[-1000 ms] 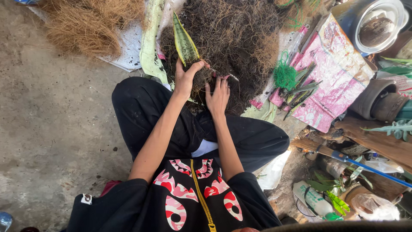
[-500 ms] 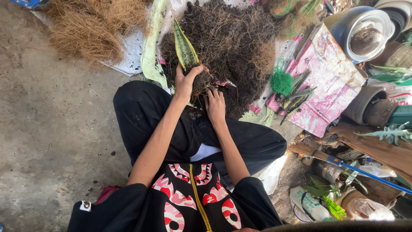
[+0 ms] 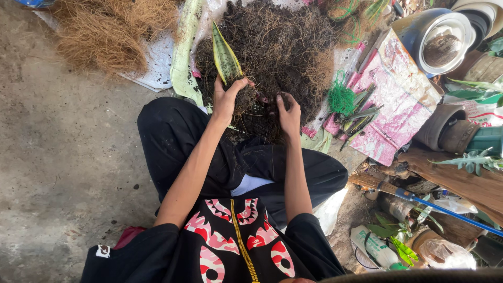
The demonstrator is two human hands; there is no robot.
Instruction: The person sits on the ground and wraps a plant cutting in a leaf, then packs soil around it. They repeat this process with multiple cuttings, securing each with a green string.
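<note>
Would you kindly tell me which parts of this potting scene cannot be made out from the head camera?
- Base of the green, yellow-edged pointed leaf: wrapped by the left hand, head view.
- Right hand fingertips: buried in the dark fibrous root-and-soil heap.
- Heap's far side: cut off by the top edge.
- Contents of the dark round pot with white rim: too small to tell.

I saw that the person wore a black short-sleeved top (image 3: 230, 251) with a yellow zip (image 3: 242, 241) running down its middle. Red, pink and white patches shaped like eyes and teeth sat on both sides of the zip. A small white tag (image 3: 103, 251) marked one sleeve. The trousers (image 3: 173, 131) were black and loose. Both forearms were bare, and the left hand (image 3: 226, 99) and right hand (image 3: 289, 112) wore no gloves.
</note>
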